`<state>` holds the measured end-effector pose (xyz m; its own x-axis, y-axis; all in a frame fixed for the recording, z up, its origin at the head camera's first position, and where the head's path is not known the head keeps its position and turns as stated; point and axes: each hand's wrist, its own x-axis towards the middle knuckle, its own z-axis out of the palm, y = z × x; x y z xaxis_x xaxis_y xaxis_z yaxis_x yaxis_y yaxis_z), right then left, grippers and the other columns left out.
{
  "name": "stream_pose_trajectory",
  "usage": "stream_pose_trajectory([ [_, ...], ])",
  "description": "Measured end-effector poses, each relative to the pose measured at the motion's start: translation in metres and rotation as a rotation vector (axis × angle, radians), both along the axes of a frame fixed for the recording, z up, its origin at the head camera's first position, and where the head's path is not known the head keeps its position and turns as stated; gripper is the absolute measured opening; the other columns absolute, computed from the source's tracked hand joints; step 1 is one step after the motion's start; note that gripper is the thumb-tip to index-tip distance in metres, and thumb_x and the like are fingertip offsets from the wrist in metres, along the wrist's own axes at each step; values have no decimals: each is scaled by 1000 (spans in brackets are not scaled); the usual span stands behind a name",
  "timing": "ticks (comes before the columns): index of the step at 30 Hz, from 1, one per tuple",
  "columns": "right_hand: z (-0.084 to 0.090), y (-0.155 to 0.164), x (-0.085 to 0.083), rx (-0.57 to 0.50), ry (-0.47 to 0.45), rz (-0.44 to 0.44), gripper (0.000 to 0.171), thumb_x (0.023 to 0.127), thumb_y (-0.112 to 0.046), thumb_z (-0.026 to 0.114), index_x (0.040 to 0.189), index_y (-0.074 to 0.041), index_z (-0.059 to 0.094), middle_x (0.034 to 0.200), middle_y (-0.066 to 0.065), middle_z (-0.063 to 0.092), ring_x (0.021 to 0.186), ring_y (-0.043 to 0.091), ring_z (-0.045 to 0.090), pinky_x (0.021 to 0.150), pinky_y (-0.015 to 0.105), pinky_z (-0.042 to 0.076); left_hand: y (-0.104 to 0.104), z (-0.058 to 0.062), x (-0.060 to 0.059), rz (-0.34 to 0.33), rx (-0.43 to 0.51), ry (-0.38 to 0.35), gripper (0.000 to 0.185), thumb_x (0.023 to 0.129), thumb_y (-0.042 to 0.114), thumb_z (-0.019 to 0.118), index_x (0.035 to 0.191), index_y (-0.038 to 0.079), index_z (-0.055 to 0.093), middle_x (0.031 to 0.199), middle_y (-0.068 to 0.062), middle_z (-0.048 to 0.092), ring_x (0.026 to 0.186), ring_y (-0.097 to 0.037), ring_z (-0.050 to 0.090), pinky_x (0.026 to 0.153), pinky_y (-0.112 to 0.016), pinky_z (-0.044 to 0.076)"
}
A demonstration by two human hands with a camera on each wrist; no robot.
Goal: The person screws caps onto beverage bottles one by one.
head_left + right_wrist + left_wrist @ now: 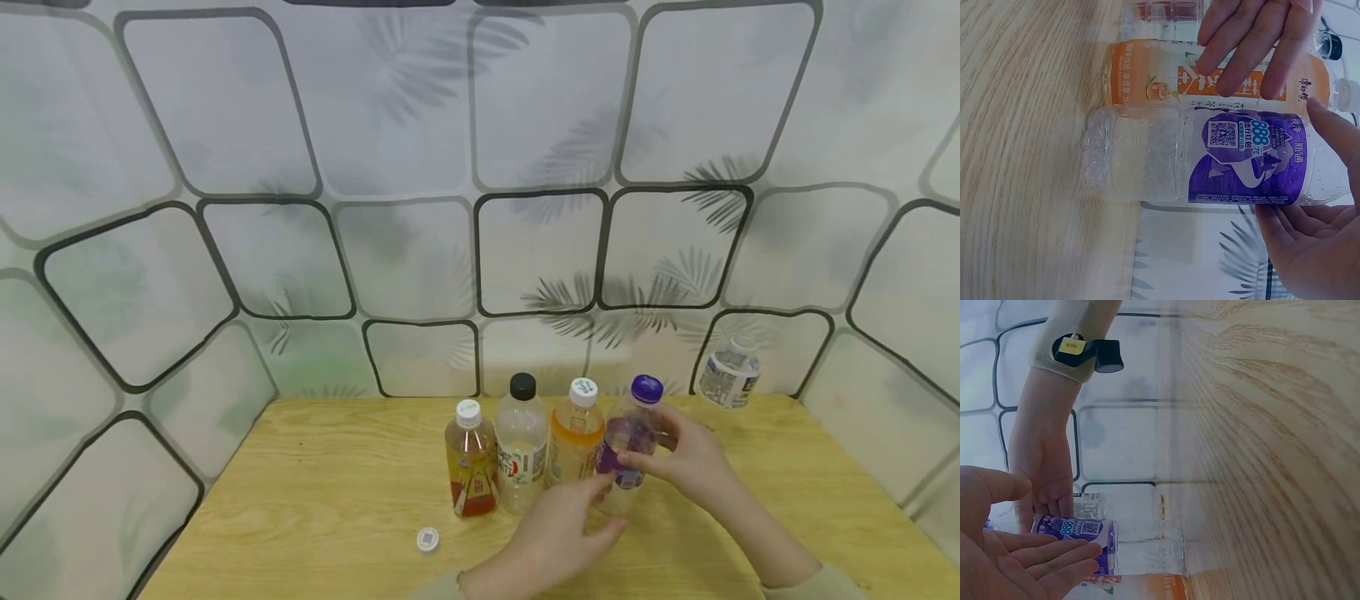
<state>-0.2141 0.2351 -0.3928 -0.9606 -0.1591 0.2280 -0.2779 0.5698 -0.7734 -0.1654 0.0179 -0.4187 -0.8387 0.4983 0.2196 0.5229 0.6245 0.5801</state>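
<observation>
A clear bottle with a purple label and purple cap (647,389) stands at the right end of a row of bottles. My right hand (693,462) grips it from the right, thumb on one side and fingers on the other, around the label's upper part (1247,156). My left hand (555,533) is in front of the row, fingers extended close to the purple label; in the left wrist view these fingers (1054,562) lie straight. Beside the purple bottle stands an orange-labelled bottle (577,433) with a white cap, partly behind my left hand.
Further left stand a clear bottle with a black cap (522,387) and a yellow-labelled bottle of reddish drink (472,467). A loose white cap (427,540) lies on the wooden table (337,467). An uncapped clear bottle (729,379) is at the back right, near the patterned wall (412,250).
</observation>
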Motion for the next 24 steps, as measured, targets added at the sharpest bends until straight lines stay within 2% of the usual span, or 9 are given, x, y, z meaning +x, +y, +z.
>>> stream_pose_trajectory([
  [4, 0, 0, 1, 0, 6, 0, 71, 83, -13, 92, 141, 7, 56, 134, 30, 68, 123, 50, 68, 99, 48, 62, -3, -1, 2, -9, 0, -8, 48, 104, 40, 68, 145, 16, 64, 134, 3, 75, 119, -10, 72, 97, -24, 60],
  [14, -2, 3, 3, 44, -11, -1, 81, 85, -18, 92, 148, 9, 49, 139, 34, 63, 127, 56, 63, 101, 53, 59, -21, -13, 7, -23, 35, -86, 48, 102, 35, 72, 146, 17, 64, 144, 6, 69, 127, -11, 69, 105, -29, 58],
  [18, -5, 6, 4, 42, 18, 4, 83, 83, -14, 92, 148, 12, 48, 137, 35, 64, 127, 54, 64, 105, 54, 56, -30, -15, 7, -24, 67, -138, 48, 102, 33, 72, 147, 19, 63, 146, 5, 68, 130, -13, 67, 107, -33, 58],
  [24, -11, 11, 5, 44, 53, 26, 85, 80, -9, 94, 147, 16, 48, 134, 36, 65, 125, 53, 65, 103, 54, 56, -44, -18, 7, -18, 85, -169, 45, 102, 29, 72, 146, 22, 64, 147, 7, 67, 131, -14, 67, 108, -36, 58],
])
